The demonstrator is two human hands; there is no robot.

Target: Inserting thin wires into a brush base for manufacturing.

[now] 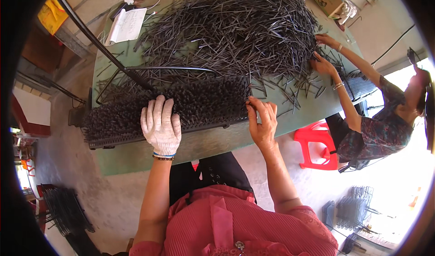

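In front of me on the green table lies a long black rack (204, 99), its top packed with short dark strips standing on end like bristles. My left hand (161, 122), in a white knit glove, rests on the rack's near side with its fingers stretched out flat. At the rack's right end is my bare right hand (263, 122). Its thumb and forefinger come together against the corner; what they pinch is too small to make out. Behind the rack spreads a large heap of loose black strips (235, 29).
A black metal bar (86, 31) slants down to the rack from the upper left. Paper sheets (128, 25) lie at the far left of the table (113, 158). To the right, a co-worker (380, 124) has both hands at the heap. A red stool (312, 147) stands nearby.
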